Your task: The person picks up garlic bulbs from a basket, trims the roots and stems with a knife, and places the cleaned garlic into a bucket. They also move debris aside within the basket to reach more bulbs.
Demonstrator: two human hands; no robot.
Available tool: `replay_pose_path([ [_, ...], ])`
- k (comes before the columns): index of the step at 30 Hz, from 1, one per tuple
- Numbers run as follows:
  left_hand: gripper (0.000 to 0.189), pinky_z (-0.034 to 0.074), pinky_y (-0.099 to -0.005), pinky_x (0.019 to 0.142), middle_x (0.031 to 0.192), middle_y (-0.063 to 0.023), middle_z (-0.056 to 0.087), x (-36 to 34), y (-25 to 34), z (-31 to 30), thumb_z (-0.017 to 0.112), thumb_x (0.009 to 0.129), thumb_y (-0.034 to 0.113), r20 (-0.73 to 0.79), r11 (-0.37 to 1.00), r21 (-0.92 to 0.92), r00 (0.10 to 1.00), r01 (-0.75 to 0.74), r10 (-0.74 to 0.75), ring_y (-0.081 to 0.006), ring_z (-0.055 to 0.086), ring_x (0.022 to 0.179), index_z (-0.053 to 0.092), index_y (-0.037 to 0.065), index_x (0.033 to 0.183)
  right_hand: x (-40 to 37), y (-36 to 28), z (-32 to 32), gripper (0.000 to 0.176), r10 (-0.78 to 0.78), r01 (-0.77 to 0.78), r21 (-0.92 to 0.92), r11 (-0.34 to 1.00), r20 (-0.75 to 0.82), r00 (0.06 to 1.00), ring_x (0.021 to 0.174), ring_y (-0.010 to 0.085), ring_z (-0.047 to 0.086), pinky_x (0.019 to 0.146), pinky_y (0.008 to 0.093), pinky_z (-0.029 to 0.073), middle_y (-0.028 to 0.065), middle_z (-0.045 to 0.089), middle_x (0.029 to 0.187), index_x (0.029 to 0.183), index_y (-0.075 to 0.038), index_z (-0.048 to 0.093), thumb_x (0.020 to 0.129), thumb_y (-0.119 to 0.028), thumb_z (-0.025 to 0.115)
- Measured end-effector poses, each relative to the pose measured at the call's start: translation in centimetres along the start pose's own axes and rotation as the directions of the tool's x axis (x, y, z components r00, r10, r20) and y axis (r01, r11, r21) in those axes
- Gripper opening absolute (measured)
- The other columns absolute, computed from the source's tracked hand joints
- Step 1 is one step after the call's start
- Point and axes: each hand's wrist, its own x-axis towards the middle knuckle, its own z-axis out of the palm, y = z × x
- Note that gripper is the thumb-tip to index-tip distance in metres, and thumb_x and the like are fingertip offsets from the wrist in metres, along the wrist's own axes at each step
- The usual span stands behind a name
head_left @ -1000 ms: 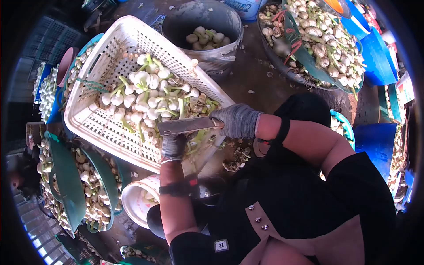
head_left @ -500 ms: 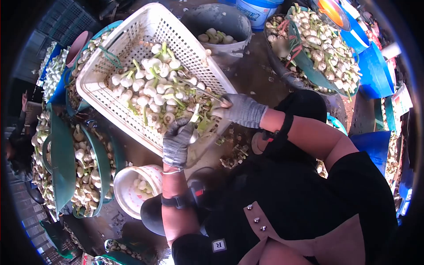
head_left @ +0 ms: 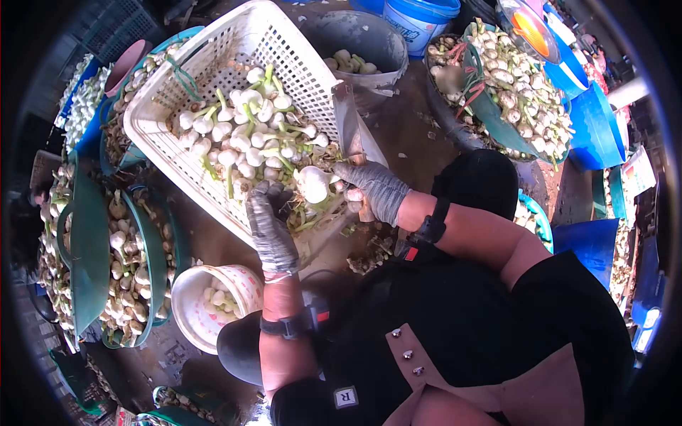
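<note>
My left hand, in a grey glove, curls its fingers around the left side of a large white garlic bulb over the near end of a white plastic basket. On the bulb's other side, my right hand, also gloved, grips a knife whose broad blade points up and away past the basket's right rim. Bare fingertips show at the glove's end, close to the bulb. A heap of garlic bulbs with short green stems fills the middle of the basket, with loose peelings nearer me.
A white bucket with a few bulbs stands left of my knee. Behind the basket is a grey tub holding bulbs. Green baskets of garlic crowd the left; a heaped tub stands at right. Trimmings lie on the floor.
The knife has swung from lying across the garlic to pointing up and away. The bulb between my hands has come higher and nearer to the camera; my left hand has shifted slightly left.
</note>
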Motion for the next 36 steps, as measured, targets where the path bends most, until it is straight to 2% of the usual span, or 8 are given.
replay_pose_path([
  [7, 0.008, 0.045, -0.0236, 0.081, 0.088, -0.0008, 0.062, 0.8, -1.8, 0.6, 0.061, 0.090, 0.009, -0.105, 0.986, 0.163, 0.994, -0.026, 0.044, -0.0084, 0.054, 0.080, 0.062, 0.003, 0.095, -0.7, 0.4, 1.1, 0.016, -0.260, 0.143, -0.576, 0.805, -0.126, 0.957, 0.048, 0.0074, 0.044, 0.039, 0.0221, 0.034, 0.0027, 0.055, 0.075, 0.093, -0.006, 0.055, 0.091, -0.020, 0.063],
  [9, 0.009, 0.047, -0.0227, 0.072, 0.078, -0.0003, 0.062, 4.1, -5.6, -4.0, 0.061, 0.091, 0.012, 0.134, 0.531, 0.771, 0.904, -0.352, 0.406, -0.0094, 0.056, 0.074, 0.061, 0.006, 0.085, -0.8, 0.0, 1.4, 0.017, -0.259, 0.127, -0.581, 0.804, -0.149, 0.954, 0.048, 0.0076, 0.044, 0.040, 0.0220, 0.034, 0.0028, 0.055, 0.073, 0.093, -0.005, 0.055, 0.091, -0.020, 0.062],
  [11, 0.013, 0.048, -0.0250, 0.073, 0.076, -0.0007, 0.061, 3.3, -2.5, -2.7, 0.061, 0.092, 0.015, -0.334, 0.996, -0.088, 0.942, 0.013, -0.041, -0.0105, 0.057, 0.074, 0.059, 0.006, 0.083, 0.0, 0.2, 0.2, 0.015, -0.371, 0.278, -0.537, 0.796, -0.070, 0.926, 0.048, 0.0081, 0.044, 0.041, 0.0219, 0.033, 0.0027, 0.055, 0.074, 0.095, -0.007, 0.056, 0.091, -0.020, 0.063],
  [15, 0.046, 0.044, -0.0319, 0.091, 0.115, -0.0053, 0.057, -0.1, -1.8, 1.3, 0.065, 0.088, 0.035, 0.225, 0.972, -0.213, 0.973, 0.099, -0.050, -0.0149, 0.055, 0.100, 0.055, 0.005, 0.122, -0.8, -0.2, 0.7, 0.014, -0.113, 0.115, 0.076, 0.991, -0.027, 0.993, 0.049, 0.0083, 0.044, 0.042, 0.0221, 0.034, 0.0024, 0.055, 0.075, 0.095, -0.009, 0.056, 0.091, -0.020, 0.063],
  [20, 0.058, 0.037, -0.0339, 0.101, 0.128, -0.0071, 0.052, -2.8, 7.2, 9.0, 0.067, 0.085, 0.034, 0.129, 0.851, 0.520, 0.979, 0.067, -0.156, -0.0198, 0.049, 0.116, 0.049, 0.002, 0.131, -1.9, 0.3, 2.3, 0.017, -0.010, 0.001, -0.293, 0.956, -0.029, 1.000, 0.046, 0.0089, 0.043, 0.040, 0.0261, 0.035, 0.0000, 0.053, 0.066, 0.095, -0.012, 0.059, 0.089, -0.026, 0.066],
  [27, 0.042, 0.041, -0.0367, 0.097, 0.118, -0.0094, 0.057, -1.0, 1.2, 3.0, 0.062, 0.086, 0.017, 0.135, 0.953, 0.298, 0.986, 0.056, -0.100, -0.0222, 0.053, 0.108, 0.052, -0.001, 0.123, -3.1, -2.8, -0.4, 0.025, -0.567, 0.558, -0.830, -0.021, 0.470, 0.677, 0.070, 0.0259, 0.064, 0.065, 0.0360, 0.050, 0.0112, 0.061, 0.075, 0.094, -0.008, 0.062, 0.079, -0.026, 0.070],
  [29, 0.042, 0.043, -0.0373, 0.092, 0.115, -0.0130, 0.058, 0.5, -5.7, -2.3, 0.063, 0.082, 0.020, 0.664, 0.223, 0.602, 0.636, -0.766, 0.393, -0.0268, 0.055, 0.103, 0.055, 0.001, 0.118, -4.7, -3.7, 0.3, 0.021, -0.340, 0.531, -0.686, -0.497, 0.717, 0.608, 0.075, 0.0317, 0.063, 0.065, 0.0393, 0.051, 0.0123, 0.062, 0.079, 0.093, -0.010, 0.062, 0.076, -0.021, 0.067],
  [36, 0.040, 0.043, -0.0380, 0.091, 0.113, -0.0134, 0.058, -2.2, -0.2, 0.7, 0.063, 0.081, 0.020, 0.537, 0.406, 0.723, 0.825, -0.559, 0.179, -0.0279, 0.055, 0.102, 0.056, 0.002, 0.116, -4.7, -3.6, 0.6, 0.016, -0.231, 0.481, -0.672, -0.564, 0.687, 0.689, 0.077, 0.0327, 0.063, 0.065, 0.0420, 0.051, 0.0103, 0.064, 0.081, 0.088, -0.011, 0.060, 0.077, -0.022, 0.059],
])
